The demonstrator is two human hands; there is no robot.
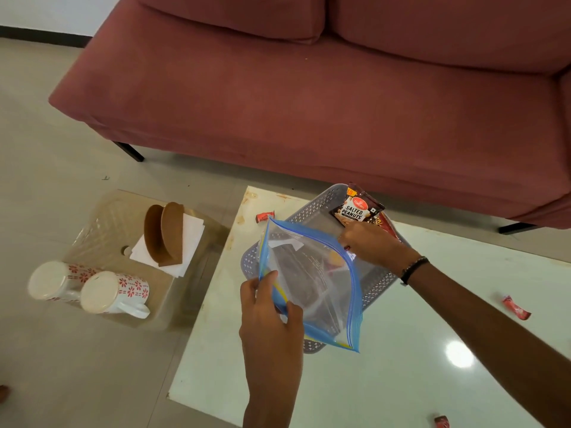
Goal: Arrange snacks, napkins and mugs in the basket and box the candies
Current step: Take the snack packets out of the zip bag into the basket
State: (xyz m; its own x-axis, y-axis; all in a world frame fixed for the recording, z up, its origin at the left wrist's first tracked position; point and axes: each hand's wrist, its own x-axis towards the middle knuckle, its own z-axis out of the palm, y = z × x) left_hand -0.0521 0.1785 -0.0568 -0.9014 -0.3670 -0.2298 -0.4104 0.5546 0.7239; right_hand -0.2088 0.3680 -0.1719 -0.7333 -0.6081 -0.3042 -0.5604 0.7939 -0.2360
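Observation:
A clear zip bag with a blue seal hangs over the grey perforated basket on the white table. My left hand pinches the bag's near rim. My right hand is at the bag's far rim, inside the basket, holding a salted peanuts packet and a red packet behind it. Red candies lie on the table: one by the basket's far left, one at the right, one at the bottom edge.
A low clear stool stands left of the table. It carries two white mugs with red flowers, lying on their sides, and a brown holder on white napkins. A red sofa runs along the far side.

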